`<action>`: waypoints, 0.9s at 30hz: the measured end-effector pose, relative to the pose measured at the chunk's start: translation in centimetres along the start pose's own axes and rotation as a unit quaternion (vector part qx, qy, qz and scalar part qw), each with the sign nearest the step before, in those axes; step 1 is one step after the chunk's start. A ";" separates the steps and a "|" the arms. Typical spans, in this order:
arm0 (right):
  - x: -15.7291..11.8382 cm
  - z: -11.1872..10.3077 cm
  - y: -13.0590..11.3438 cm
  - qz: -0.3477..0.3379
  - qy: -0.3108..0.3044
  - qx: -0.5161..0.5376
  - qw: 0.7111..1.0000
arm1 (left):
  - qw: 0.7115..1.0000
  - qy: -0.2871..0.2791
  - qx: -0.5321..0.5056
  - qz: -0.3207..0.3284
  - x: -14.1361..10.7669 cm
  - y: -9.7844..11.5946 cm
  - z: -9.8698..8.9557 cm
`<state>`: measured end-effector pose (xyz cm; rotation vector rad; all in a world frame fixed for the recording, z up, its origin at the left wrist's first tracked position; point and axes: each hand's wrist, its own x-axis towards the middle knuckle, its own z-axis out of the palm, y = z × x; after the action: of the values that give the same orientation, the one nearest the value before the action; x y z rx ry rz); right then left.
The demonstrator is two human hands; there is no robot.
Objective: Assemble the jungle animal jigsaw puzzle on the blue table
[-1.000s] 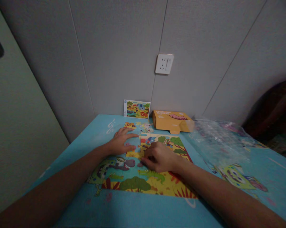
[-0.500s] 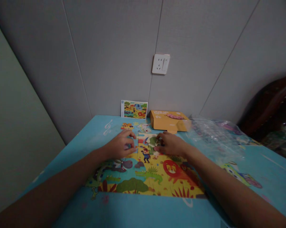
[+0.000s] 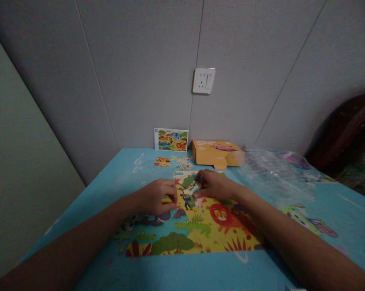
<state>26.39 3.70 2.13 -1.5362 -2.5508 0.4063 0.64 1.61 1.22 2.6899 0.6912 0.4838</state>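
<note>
A partly assembled jigsaw puzzle (image 3: 197, 238) with a lion, a crocodile and trees lies flat in front of me. My left hand (image 3: 159, 197) rests at its upper left part, fingers bent and thumb apart, with no piece visible in its grasp. Over the upper middle, my right hand (image 3: 214, 184) has its thumb and fingers closed about a puzzle piece (image 3: 193, 186), partly hidden by the fingers. Close by, a green and white portion (image 3: 185, 182) lies at an angle to the rest.
Loose puzzle pieces (image 3: 163, 162) lie beyond my hands. A picture card (image 3: 171, 140) leans on the wall beside an orange box (image 3: 217, 153). Clear plastic wrapping (image 3: 273, 173) covers the right side of the blue tablecloth (image 3: 176, 275). A socket (image 3: 203, 81) is on the wall.
My left hand has moved nearer to me and slightly right, its fingers coming down at the puzzle's left part. The right hand stays at the upper middle, the green portion beside it now more tilted.
</note>
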 end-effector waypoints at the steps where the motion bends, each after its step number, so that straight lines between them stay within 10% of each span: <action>1: 0.0 0.0 -0.1 0.003 -0.004 -0.001 1.000 | 1.000 0.004 -0.005 0.006 0.0 0.0 0.1; 11: -0.5 -1.6 0.5 0.003 -0.028 -0.062 0.998 | 0.999 0.035 0.011 0.014 0.2 -0.4 0.4; 17: -0.6 -1.3 1.8 0.019 -0.070 -0.049 0.996 | 0.992 0.071 0.057 -0.087 0.0 -2.5 0.3; 27: -0.4 -1.3 1.2 0.014 0.040 0.015 0.999 | 0.983 0.081 0.073 -0.147 -0.1 -3.3 0.1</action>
<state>27.95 4.10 2.98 -1.5469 -2.4545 0.3759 -0.71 4.26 -0.13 2.6345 1.1931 0.5981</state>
